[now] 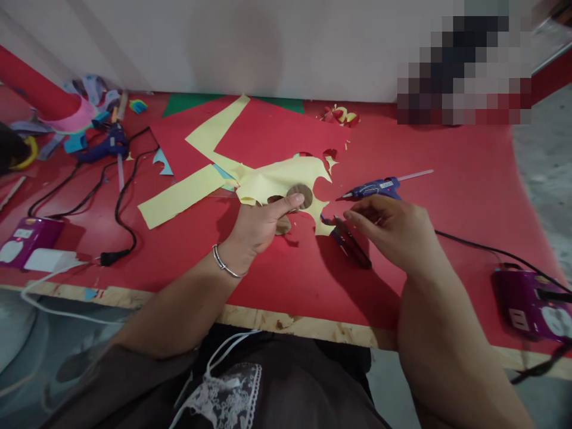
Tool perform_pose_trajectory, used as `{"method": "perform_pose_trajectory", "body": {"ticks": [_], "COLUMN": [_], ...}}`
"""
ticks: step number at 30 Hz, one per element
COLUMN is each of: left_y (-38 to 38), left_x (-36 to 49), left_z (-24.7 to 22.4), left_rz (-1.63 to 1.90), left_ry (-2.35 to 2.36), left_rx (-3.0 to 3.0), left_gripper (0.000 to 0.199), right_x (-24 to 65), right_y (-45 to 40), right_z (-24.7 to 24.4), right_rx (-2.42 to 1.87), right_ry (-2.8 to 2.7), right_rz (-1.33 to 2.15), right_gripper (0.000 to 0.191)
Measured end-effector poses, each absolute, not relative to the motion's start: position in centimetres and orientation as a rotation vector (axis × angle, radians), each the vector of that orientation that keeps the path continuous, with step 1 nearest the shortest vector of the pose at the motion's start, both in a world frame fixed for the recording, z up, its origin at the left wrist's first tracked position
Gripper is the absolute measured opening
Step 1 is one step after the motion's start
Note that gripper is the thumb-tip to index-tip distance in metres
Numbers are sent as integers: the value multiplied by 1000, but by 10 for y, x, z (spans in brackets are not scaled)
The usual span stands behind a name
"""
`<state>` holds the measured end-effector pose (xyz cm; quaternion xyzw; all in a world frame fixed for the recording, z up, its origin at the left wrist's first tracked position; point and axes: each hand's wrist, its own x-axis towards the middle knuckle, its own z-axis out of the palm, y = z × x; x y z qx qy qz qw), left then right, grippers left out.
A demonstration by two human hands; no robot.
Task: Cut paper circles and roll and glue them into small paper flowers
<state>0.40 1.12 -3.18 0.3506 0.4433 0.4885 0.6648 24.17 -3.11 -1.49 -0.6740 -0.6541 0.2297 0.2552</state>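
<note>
My left hand (pixel 263 223) is closed on a yellow sheet (pixel 286 173) with rounded cut-outs along its edge, its thumb pressing a round brown disc (pixel 302 195) against it. Just below the thumb a second brown disc (pixel 282 225) shows, partly covered by the hand. Over to the right, my right hand (pixel 395 229) hovers with fingers loosely curled and a gap inside them; I see nothing held there. Close beside its fingertips lies a dark-handled cutting tool (pixel 353 247), whose exact kind is unclear. Behind that hand rests a blue glue gun (pixel 373 188) with a clear stick.
Large red sheets (pixel 277 128) and a yellow strip (pixel 181 195) lie on the red table (pixel 286 280). Scraps (pixel 342 114) are piled at the back. Another glue gun (pixel 107 146), cords and a purple box (pixel 33 241) occupy the left; a second purple box (pixel 531 304) stands right.
</note>
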Motion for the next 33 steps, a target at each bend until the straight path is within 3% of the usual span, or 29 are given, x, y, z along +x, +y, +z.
{"method": "perform_pose_trajectory", "body": {"ticks": [6,19,33], "left_y": [16,12,8], "left_x": [1,5,8], "left_z": [-30,-31,-30], "left_rz": [1166,1060,934], "left_ry": [950,951,894], "left_rx": [801,792,665], "left_gripper": [32,35,29], "right_x": [243,233,215], "right_y": [-31,-34,-38], "right_z": [-13,-13,-5], "right_rx": [-2272,-2356,-1569], "right_ry": [-2346,-2379,-1417], "right_rz": [509,116,974], "right_gripper": [23,18,20]}}
